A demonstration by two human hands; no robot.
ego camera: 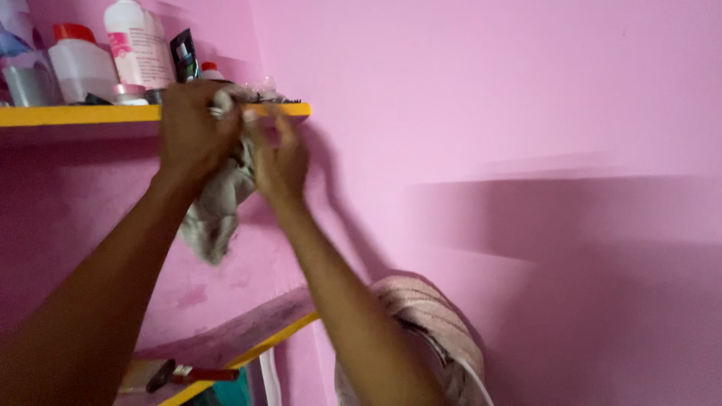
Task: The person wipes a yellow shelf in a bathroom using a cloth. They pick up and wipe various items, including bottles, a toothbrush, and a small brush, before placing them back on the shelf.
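Head view, grey cloth (218, 203) between both hands (197, 129)

wall (489, 113): flat pink, darker shadow band at 4 o'clock. upper shelf (75, 114) at 10 o'clock: yellow front edge. on it a white bottle (138, 45) with pink label patch, a white jar (79, 68) with red cap, a black tube (183, 54), a grey-silver container (28, 84). cloth (218, 203) in the hands: dull grey-beige, plain. lower shelf (256, 349) at 7 o'clock: yellow edge, purplish top. brush (177, 374) there: red handle, black ferrule, pale bristles. rolled fabric (429, 323) at 6 o'clock: beige-pink, ribbed stripes.
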